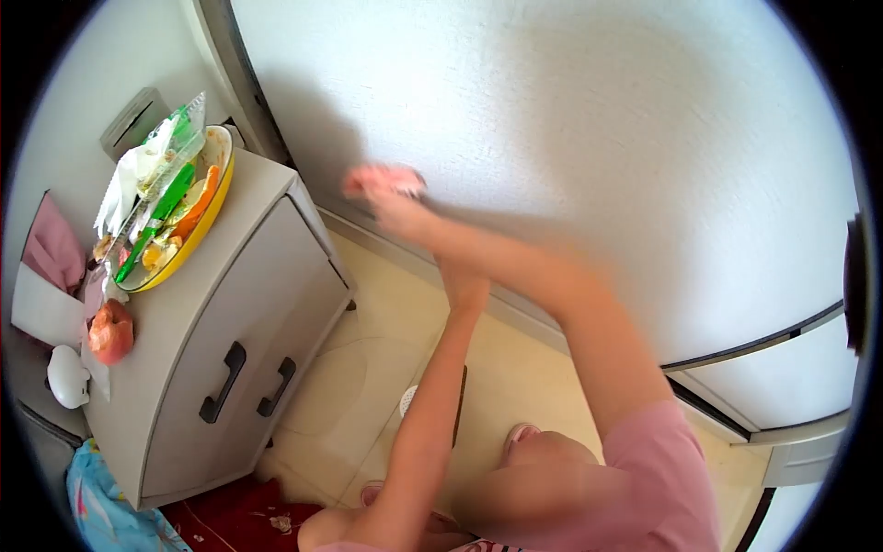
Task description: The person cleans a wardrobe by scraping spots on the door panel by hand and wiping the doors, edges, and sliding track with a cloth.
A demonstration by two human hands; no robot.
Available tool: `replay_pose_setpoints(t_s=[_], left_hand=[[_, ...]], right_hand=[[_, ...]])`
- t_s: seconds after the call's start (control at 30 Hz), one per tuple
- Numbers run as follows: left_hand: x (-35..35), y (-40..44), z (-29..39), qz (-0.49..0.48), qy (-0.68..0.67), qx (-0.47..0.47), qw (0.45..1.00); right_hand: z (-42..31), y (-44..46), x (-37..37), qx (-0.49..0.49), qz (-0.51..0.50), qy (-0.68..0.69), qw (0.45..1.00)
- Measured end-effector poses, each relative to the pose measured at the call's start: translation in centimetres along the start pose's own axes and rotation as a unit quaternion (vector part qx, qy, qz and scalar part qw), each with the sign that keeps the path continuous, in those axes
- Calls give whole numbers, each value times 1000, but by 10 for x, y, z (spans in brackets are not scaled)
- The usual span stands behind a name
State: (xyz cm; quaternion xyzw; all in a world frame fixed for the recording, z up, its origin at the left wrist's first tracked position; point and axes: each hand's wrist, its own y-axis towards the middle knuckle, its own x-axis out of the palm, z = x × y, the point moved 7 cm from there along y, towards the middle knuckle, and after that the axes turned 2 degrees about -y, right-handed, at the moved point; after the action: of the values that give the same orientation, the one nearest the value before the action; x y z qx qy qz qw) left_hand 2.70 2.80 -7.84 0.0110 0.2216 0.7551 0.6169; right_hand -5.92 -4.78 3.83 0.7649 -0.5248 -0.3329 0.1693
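My right hand (402, 218) is closed around a crumpled pink cloth (379, 177) at the light-coloured, textured panel (598, 120). Motion smears both the hand and the cloth, and whether the cloth touches the panel is hard to tell. Under my right forearm, my left hand (466, 287) is low near the panel's bottom edge. The forearm covers part of it, so its fingers do not show.
A grey cabinet (248, 304) with black handles stands at left. On it are a yellow-rimmed dish (219, 198) of peels and wrappers, a reddish fruit (110, 333) and a rounded white object (67, 377). Below lie blue fabric (115, 501) and a dark red mat (230, 520).
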Motion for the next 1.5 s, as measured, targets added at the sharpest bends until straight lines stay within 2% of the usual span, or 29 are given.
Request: replay_pose_setpoints(t_s=[0.03, 0.07, 0.1, 0.13, 0.17, 0.2, 0.23, 0.27, 0.3, 0.37, 0.43, 0.47, 0.5, 0.57, 0.63, 0.67, 0.7, 0.73, 0.8, 0.9, 1.0, 1.13, 1.2, 1.27, 1.33, 1.4, 1.43, 1.47, 1.5], left_hand=[[0, -5, -22, -26, -18, -47, 998], [-3, -11, -38, -23, -18, -43, 999], [-2, -21, -54, -44, 45, -29, 998], [-2, -27, -61, -64, 110, -17, 992], [-4, -30, -63, -60, 107, -19, 992], [-7, -35, -71, -40, 118, -74, 989], [-8, -41, -78, -24, 126, -131, 983], [-8, -40, -80, -25, 119, -139, 983], [-11, -32, -82, -36, 117, -131, 984], [-1, -14, -87, -51, 115, -128, 984], [-3, 1, -97, 80, -25, -159, 984], [-2, 4, -91, 79, -27, -157, 984], [-6, 10, -75, 82, -32, -147, 985], [-13, 17, -56, 86, -37, -136, 986], [-4, 19, -53, -57, 297, -144, 942], [-1, 14, -65, -55, 291, -153, 943], [-12, 0, -87, 75, 176, -190, 963], [-25, -19, -107, 205, 60, -225, 951], [-52, -22, -106, 220, 103, -193, 951], [-79, -2, -124, 220, 72, -220, 948], [-99, 46, -130, 243, 34, -160, 956], [-138, 106, -115, 267, -17, -117, 956], [-162, 148, -106, 279, -26, -110, 954], [-181, 187, -101, 292, -65, -130, 945], [-126, 133, -108, 303, -104, -186, 929], [-136, 149, -97, 313, -123, -85, 938], [-136, 153, -93, 312, -122, -95, 938], [-140, 155, -79, 345, -124, -59, 928], [-145, 155, -66, 375, -126, -23, 918]], right_hand=[[46, -33, 12, 123, 24, 268, 955], [61, -63, 14, 4, -35, -7, 999], [72, -71, 10, 0, -39, -8, 999], [75, -75, 11, -28, -66, 188, 979], [53, -71, 10, -52, -91, 377, 920], [45, -55, 9, -48, -101, 96, 989], [8, -22, 0, -38, -105, -194, 975], [-23, -2, 5, -183, -137, -513, 827], [-36, 12, 14, -308, -151, -754, 560], [-62, 48, 15, -327, -128, -806, 476], [-49, 30, 21, -291, -183, -798, 496], [-36, 21, 22, -257, -232, -789, 508], [6, -3, 25, -252, -145, -715, 636], [34, -72, 23, -217, -292, -716, 595], [44, -130, 9, -177, -375, -632, 654], [42, -149, -4, -210, -336, -678, 619], [38, -166, -18, -243, -297, -718, 581], [33, -183, -29, -247, -313, -710, 581], [14, -195, -55, -250, -270, -787, 496], [-17, -221, -89, -199, -232, -796, 522], [-32, -250, -122, -114, -240, -791, 551], [-54, -275, -146, -82, -290, -808, 507], [-75, -254, -153, -2, -276, -786, 553], [-89, -244, -156, 17, -282, -785, 552], [-93, -327, -207, 34, -309, -775, 549], [-93, -338, -212, 102, -287, -807, 505], [-94, -337, -213, 181, -254, -789, 528], [-97, -332, -201, 183, -260, -788, 527], [-105, -320, -197, 210, -164, -763, 589]])
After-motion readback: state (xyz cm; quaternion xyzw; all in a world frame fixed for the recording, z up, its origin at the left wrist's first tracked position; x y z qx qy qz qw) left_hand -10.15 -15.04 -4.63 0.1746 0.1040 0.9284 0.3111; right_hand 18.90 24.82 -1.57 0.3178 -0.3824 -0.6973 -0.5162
